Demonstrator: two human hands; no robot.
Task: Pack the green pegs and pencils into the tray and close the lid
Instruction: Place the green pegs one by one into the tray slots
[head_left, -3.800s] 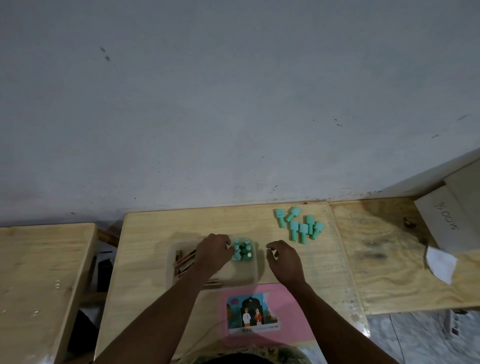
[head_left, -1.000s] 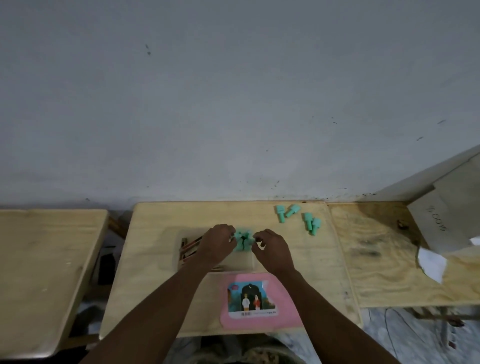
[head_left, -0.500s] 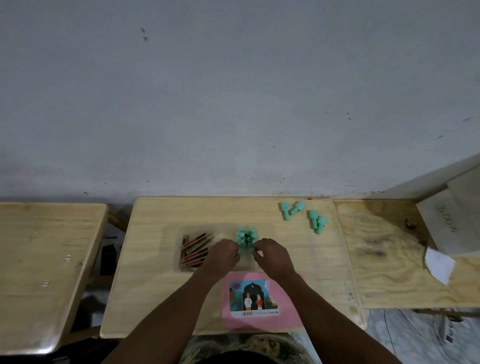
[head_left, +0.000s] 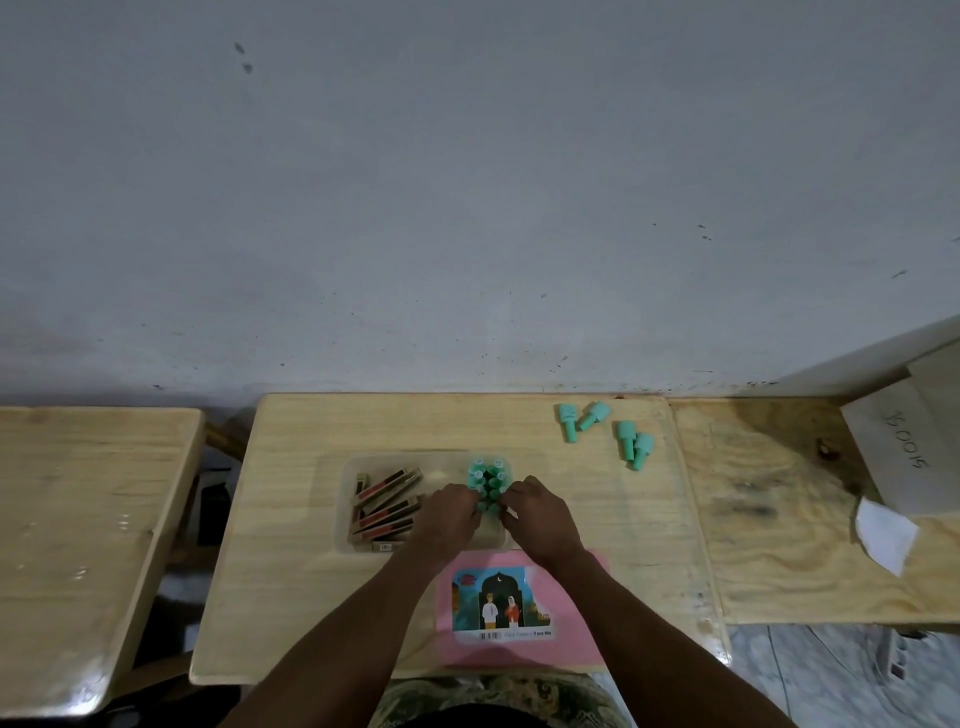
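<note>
Tray: my clear plastic tray (head_left: 347, 499) sits mid-table on the wooden table (head_left: 291, 467), lid off.
Pencils: a bundle of pencils (head_left: 387, 501) lies slanted in the tray's left part, dark with red faces.
Pegs in tray: a cluster of green pegs (head_left: 487, 475) stands upright in the right part, heads up, packed tight against each other.
Left hand: my left hand (head_left: 451, 514) is over the tray, fingertips at the near-left side of the peg cluster, touching it.
Right hand: my right hand (head_left: 537, 512) comes in from the near-right, fingertips pinched at the same cluster.
Grip: both hands are curled in together around the near pegs; whether either one actually clamps a peg I cannot tell, my fingers hide the contact.
Loose pegs: four loose pegs (head_left: 605, 431) lie on their sides at the far right of the table, in two pairs, well apart from the tray.
Lid: the pink lid (head_left: 571, 613) lies flat just near of the tray, picture label up, my right forearm crossing its corner.
</note>
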